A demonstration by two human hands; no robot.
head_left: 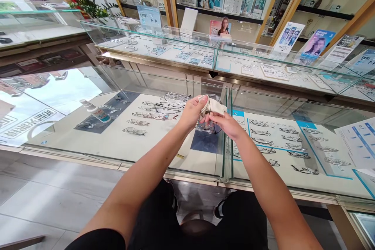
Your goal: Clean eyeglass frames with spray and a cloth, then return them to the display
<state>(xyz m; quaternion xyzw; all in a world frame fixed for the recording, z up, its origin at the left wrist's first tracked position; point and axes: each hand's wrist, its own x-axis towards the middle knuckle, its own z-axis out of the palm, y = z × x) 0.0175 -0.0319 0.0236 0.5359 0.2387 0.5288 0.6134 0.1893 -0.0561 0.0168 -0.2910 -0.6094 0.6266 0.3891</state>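
Above the glass display case, my left hand (191,112) pinches a cream cleaning cloth (217,106), its thumb on top. My right hand (227,124) is closed on the cloth's lower right side, fingertips close to those of the left. A thin dark line shows at the cloth's fold, perhaps part of a glasses frame, but the cloth and fingers hide most of it. Under my hands, through the glass, several eyeglasses (168,106) lie in rows on a white surface, and others rest over a dark blue panel (205,141).
A white spray bottle (96,111) stands on the glass to the left. More eyeglasses (260,140) fill the right-hand case (281,181). Behind is another glass counter (164,59) with small advert stands (288,39). A printed sheet (359,140) is at the right.
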